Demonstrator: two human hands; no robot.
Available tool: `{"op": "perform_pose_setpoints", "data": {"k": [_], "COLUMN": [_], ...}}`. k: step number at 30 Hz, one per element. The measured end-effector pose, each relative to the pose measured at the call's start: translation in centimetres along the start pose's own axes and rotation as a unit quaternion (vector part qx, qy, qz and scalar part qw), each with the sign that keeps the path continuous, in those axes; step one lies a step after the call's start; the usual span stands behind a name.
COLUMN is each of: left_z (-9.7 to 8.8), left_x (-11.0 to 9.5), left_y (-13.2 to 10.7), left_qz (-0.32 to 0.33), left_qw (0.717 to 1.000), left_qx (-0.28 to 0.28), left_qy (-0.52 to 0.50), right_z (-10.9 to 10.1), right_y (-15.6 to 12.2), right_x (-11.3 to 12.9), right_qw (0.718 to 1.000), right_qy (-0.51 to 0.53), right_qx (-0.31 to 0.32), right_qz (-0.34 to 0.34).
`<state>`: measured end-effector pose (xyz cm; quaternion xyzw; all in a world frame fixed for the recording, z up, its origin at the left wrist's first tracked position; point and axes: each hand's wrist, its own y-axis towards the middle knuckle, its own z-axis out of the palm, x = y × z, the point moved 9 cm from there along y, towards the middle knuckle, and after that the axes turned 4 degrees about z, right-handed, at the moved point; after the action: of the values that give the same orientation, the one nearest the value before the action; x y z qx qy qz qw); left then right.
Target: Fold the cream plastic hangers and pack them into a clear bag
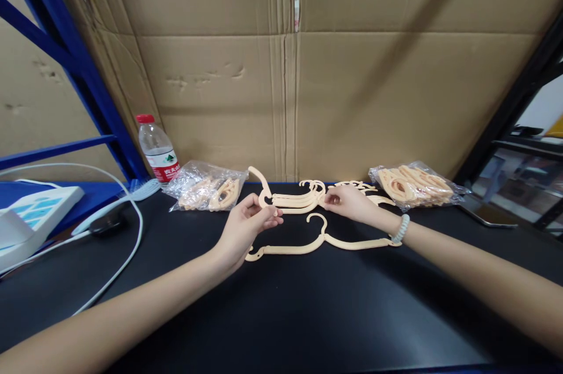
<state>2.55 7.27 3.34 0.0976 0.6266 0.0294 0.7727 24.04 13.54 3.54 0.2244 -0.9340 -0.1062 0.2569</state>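
My left hand [246, 227] is closed, its thumb and fingers pinching a cream plastic hanger piece [259, 182] whose curved end points up. Just beyond it lie several cream hangers [294, 204] stacked together, their hooks [314, 186] toward the back. My right hand [352, 204] reaches over the right side of this stack with curled, pinched fingers; what is between them is hidden. Nearer to me, a single opened hanger [292, 250] lies flat, its right end beneath the wrist with a pale beaded bracelet [401, 228].
Clear bags of cream hanger parts lie at left [206, 186] and right [416, 183]. A red-capped water bottle [158, 151] stands behind the left bag. Cables and a white power strip [39, 216] occupy the far left. A phone-like slab [488, 213] lies right. Cardboard [220, 87] walls the back.
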Motion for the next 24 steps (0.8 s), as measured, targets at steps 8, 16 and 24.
{"op": "perform_pose_setpoints", "data": {"k": [8,16,24], "left_z": [-0.5,-0.9,-0.8], "left_x": [0.1,-1.0,0.9], "left_y": [1.1,1.4,1.0], "left_qz": [-0.016,0.0,-0.062], "left_qw": [0.998,0.994,0.991], "left_qx": [0.025,0.004,0.005], "left_qy": [-0.058,-0.112,-0.118], "right_z": [1.5,-0.9,-5.6], "right_y": [-0.3,-0.7,-4.2], "right_x": [-0.8,-0.1,3.3], "right_qw": [1.0,0.997,0.973], "right_qy": [0.007,0.053,0.183], "right_qx": [-0.007,-0.052,-0.132], "right_qz": [0.013,-0.001,-0.038]}}
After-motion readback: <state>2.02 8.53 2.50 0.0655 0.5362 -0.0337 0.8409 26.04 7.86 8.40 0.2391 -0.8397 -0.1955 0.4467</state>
